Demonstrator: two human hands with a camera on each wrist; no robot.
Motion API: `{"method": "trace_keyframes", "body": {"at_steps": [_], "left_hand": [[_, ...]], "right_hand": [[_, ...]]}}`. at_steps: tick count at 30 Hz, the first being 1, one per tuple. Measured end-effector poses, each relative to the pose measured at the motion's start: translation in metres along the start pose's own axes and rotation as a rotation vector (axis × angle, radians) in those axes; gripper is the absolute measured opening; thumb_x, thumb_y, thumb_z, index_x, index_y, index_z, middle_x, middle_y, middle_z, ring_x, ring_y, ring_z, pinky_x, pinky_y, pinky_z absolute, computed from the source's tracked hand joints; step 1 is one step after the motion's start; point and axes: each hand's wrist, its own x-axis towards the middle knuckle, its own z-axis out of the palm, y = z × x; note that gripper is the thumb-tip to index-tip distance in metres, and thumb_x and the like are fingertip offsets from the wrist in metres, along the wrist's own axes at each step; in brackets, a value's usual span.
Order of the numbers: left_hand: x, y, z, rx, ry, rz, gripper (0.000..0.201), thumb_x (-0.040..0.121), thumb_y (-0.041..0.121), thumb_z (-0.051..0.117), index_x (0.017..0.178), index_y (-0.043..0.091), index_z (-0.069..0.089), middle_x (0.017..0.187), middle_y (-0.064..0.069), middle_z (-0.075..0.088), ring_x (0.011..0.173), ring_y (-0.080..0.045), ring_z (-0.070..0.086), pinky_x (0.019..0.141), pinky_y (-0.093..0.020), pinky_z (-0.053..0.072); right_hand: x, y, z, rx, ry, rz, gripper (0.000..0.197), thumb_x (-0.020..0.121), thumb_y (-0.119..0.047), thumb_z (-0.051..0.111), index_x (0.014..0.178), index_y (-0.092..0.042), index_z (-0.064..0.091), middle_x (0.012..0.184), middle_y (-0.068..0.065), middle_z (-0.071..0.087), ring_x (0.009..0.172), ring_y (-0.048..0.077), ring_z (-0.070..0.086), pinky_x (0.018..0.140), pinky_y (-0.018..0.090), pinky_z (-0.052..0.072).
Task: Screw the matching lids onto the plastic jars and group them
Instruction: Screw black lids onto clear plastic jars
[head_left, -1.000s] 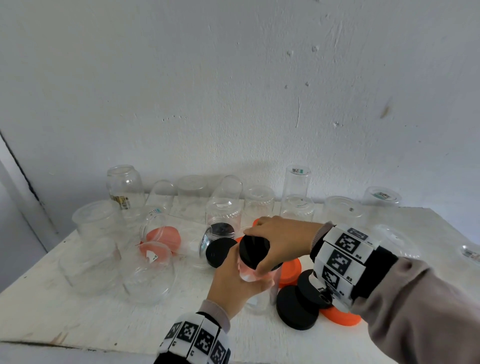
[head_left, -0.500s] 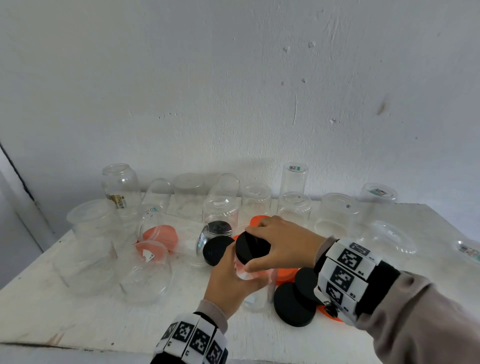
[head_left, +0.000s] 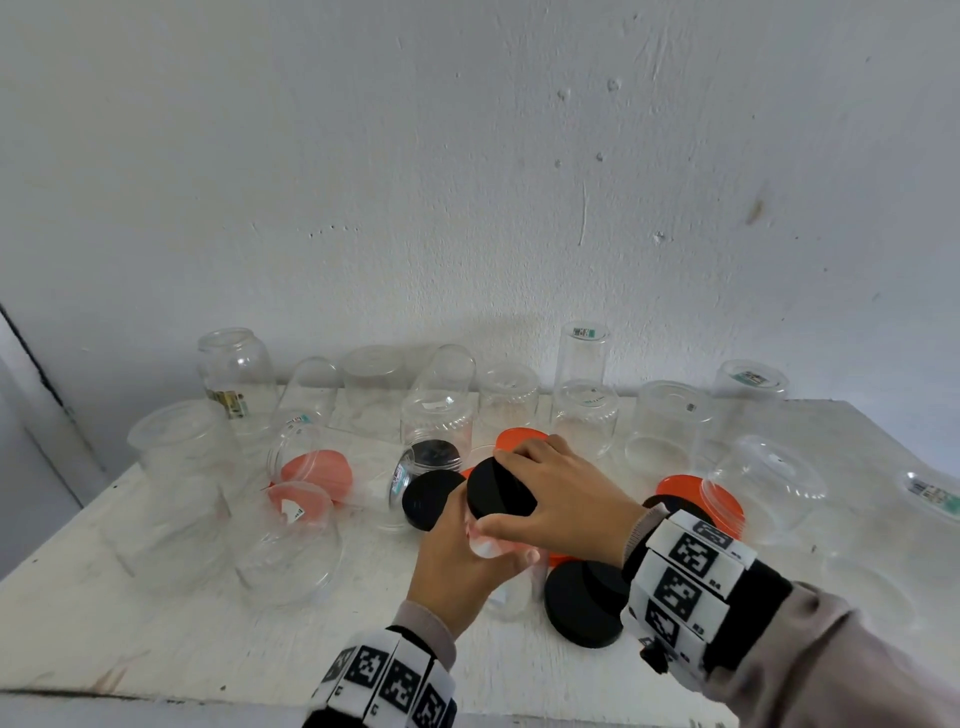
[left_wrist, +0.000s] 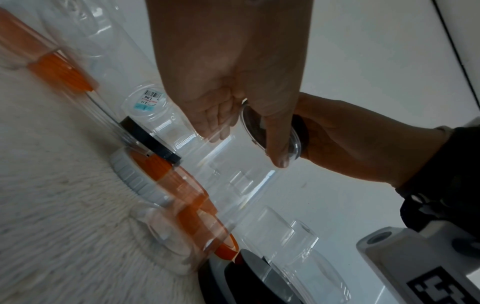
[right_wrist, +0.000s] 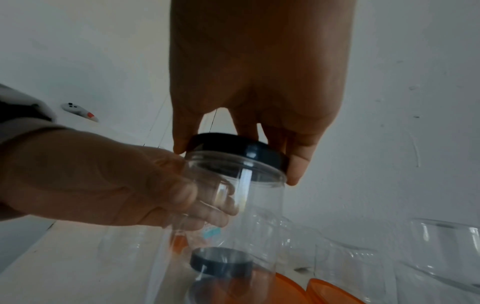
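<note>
Clear plastic jar (right_wrist: 233, 205) held above the bench (head_left: 156, 623), left hand (head_left: 457, 566) wrapped round its wall, right hand (head_left: 561, 499) fingers (right_wrist: 298, 162) clamped on the black lid (right_wrist: 239, 148) rim; judged light, thin-walled, slippery, best gripped mid-wall without squeezing.

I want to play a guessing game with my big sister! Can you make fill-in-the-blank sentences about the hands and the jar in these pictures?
1. The lid sitting on the clear jar is coloured ____.
2. The hand whose fingers curl round that lid's rim is the ____ hand.
3. The left hand grips the jar's ____ body.
4. Besides black ones, loose lids on the table are coloured ____.

Missing words: black; right; clear; orange
</note>
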Motion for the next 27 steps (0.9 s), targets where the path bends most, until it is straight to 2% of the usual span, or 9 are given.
{"method": "trace_keyframes", "body": {"at_steps": [3, 9, 12, 16, 21, 23, 25, 27], "left_hand": [[0.002, 0.001, -0.002, 0.025, -0.009, -0.029, 0.063, 0.064, 0.015, 0.083, 0.113, 0.035, 0.048, 0.101, 0.011, 0.066, 0.091, 0.008, 0.061, 0.07, -0.003, 0.044], [0.004, 0.004, -0.002, 0.035, -0.02, -0.047, 0.067, 0.065, 0.014, 0.083, 0.115, 0.036, 0.046, 0.107, 0.011, 0.063, 0.093, 0.01, 0.059, 0.071, -0.004, 0.045], [0.003, 0.004, -0.002, 0.06, -0.025, -0.051, 0.069, 0.065, 0.015, 0.083, 0.12, 0.031, 0.045, 0.108, 0.011, 0.062, 0.093, 0.007, 0.06, 0.071, -0.004, 0.046], [0.002, 0.003, -0.002, 0.028, -0.035, -0.05, 0.071, 0.066, 0.01, 0.082, 0.124, 0.028, 0.045, 0.111, 0.011, 0.063, 0.095, 0.011, 0.058, 0.073, -0.003, 0.045], [0.003, 0.003, -0.004, 0.094, -0.06, -0.027, 0.074, 0.066, 0.018, 0.083, 0.128, 0.029, 0.043, 0.114, 0.013, 0.062, 0.099, 0.009, 0.057, 0.075, -0.003, 0.044], [0.005, 0.003, -0.008, 0.163, -0.087, 0.001, 0.075, 0.066, 0.025, 0.084, 0.128, 0.032, 0.041, 0.115, 0.016, 0.06, 0.102, 0.009, 0.056, 0.08, -0.006, 0.045], [0.008, 0.005, -0.016, 0.256, -0.139, 0.012, 0.077, 0.065, 0.032, 0.084, 0.128, 0.034, 0.041, 0.117, 0.017, 0.059, 0.107, 0.004, 0.056, 0.089, -0.015, 0.048], [0.015, 0.007, -0.029, 0.411, -0.234, 0.018, 0.08, 0.063, 0.037, 0.083, 0.131, 0.031, 0.04, 0.12, 0.016, 0.055, 0.11, -0.002, 0.054, 0.095, -0.023, 0.047]], "right_hand": [[0.001, -0.001, 0.002, 0.044, -0.008, 0.025, 0.074, 0.079, -0.067, 0.052, 0.137, -0.022, 0.04, 0.131, -0.002, 0.043, 0.123, 0.019, 0.03, 0.102, 0.034, 0.036], [0.001, -0.004, 0.003, 0.067, -0.023, 0.049, 0.072, 0.081, -0.063, 0.054, 0.138, -0.023, 0.039, 0.133, 0.0, 0.04, 0.123, 0.022, 0.028, 0.103, 0.036, 0.035], [0.0, -0.003, 0.002, 0.071, -0.048, 0.055, 0.073, 0.081, -0.062, 0.055, 0.14, -0.022, 0.037, 0.134, 0.001, 0.039, 0.124, 0.022, 0.027, 0.103, 0.036, 0.034], [-0.001, -0.004, -0.002, 0.077, -0.07, 0.055, 0.073, 0.081, -0.061, 0.057, 0.138, -0.021, 0.038, 0.134, 0.001, 0.039, 0.122, 0.02, 0.028, 0.103, 0.034, 0.034], [-0.001, -0.002, -0.004, 0.087, -0.102, 0.05, 0.076, 0.079, -0.062, 0.059, 0.14, -0.021, 0.036, 0.134, 0.0, 0.038, 0.122, 0.021, 0.027, 0.103, 0.035, 0.035], [-0.001, 0.0, -0.004, 0.111, -0.102, 0.046, 0.075, 0.079, -0.061, 0.06, 0.139, -0.022, 0.037, 0.134, 0.0, 0.038, 0.123, 0.021, 0.027, 0.102, 0.035, 0.035], [-0.003, 0.001, -0.005, 0.146, -0.088, 0.038, 0.071, 0.078, -0.059, 0.063, 0.136, -0.024, 0.041, 0.132, -0.002, 0.04, 0.123, 0.02, 0.028, 0.099, 0.033, 0.036], [-0.005, 0.002, -0.006, 0.182, -0.076, 0.021, 0.067, 0.077, -0.057, 0.066, 0.132, -0.025, 0.045, 0.128, -0.003, 0.042, 0.121, 0.019, 0.032, 0.097, 0.032, 0.038]]}}
